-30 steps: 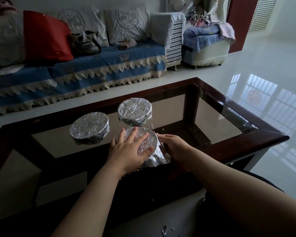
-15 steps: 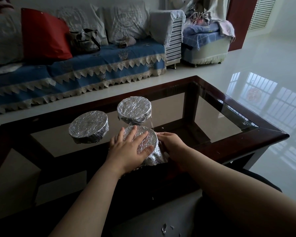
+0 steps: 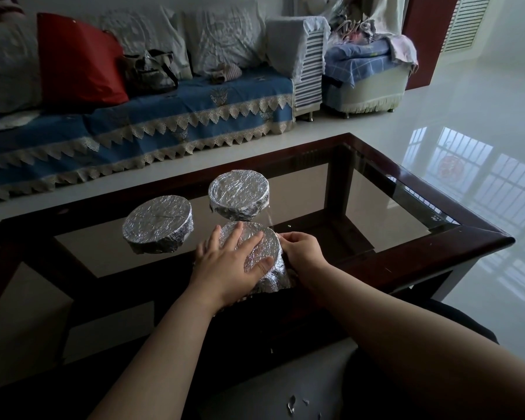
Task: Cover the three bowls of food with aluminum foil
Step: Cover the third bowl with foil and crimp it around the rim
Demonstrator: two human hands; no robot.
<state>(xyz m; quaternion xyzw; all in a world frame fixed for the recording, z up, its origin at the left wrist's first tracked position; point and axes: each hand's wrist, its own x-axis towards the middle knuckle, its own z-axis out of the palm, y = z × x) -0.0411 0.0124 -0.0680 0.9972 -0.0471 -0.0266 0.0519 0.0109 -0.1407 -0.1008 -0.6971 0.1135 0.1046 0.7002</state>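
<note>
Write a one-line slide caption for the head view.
Left hand flat on the nearest foil-covered bowl, right hand pressing foil at its side; two wrapped bowls behind.

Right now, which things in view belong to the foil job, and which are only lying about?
Job: near bowl under left hand and right hand; left bowl; far bowl; all foil-covered, on the table.

Lying about: red cushion; bag; sofa; foil scraps.
</note>
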